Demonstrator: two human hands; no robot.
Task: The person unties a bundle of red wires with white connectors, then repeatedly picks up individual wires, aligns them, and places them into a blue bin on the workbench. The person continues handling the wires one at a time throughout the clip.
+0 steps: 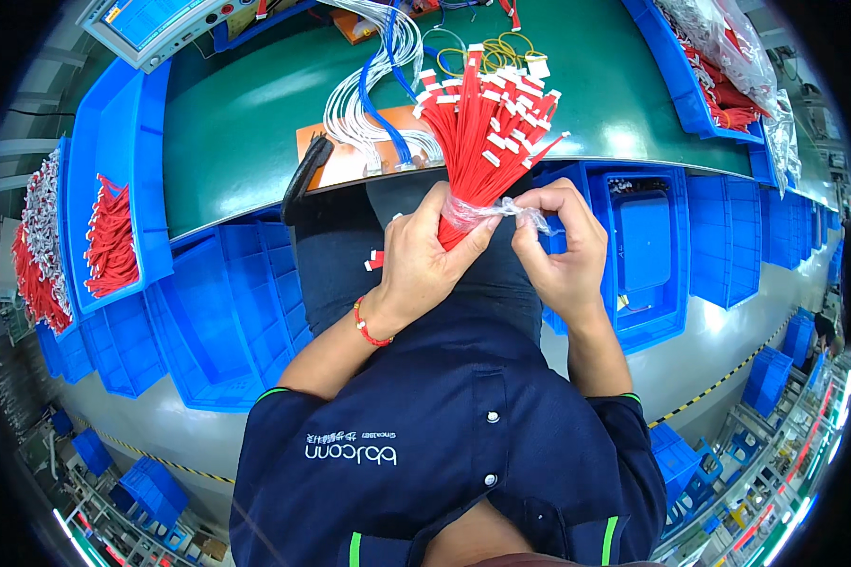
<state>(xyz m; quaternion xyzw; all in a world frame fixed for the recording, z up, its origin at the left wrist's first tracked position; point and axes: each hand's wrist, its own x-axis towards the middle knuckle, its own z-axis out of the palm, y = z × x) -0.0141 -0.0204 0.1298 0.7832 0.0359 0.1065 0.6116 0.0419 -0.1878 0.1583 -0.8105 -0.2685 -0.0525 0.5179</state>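
Observation:
A thick bundle of red wires [482,142] with white connectors fans out upward over the table's front edge. My left hand [432,236] is closed around its lower part, the thumb pressing in front. Clear plastic wrap [468,212] circles the bundle just above that thumb. To the right, my right hand [565,241] pinches the twisted loose end of the plastic wrap between thumb and fingers. A few white-tipped red ends show below my left hand.
Behind the bundle, white cables [359,90] and a blue cable run to an orange-brown board [314,142] on the green table [246,123]. Blue bins with red wires stand left [151,104] and right [676,71]. A tester [161,28] sits at the back left. Blue crates [213,312] are below.

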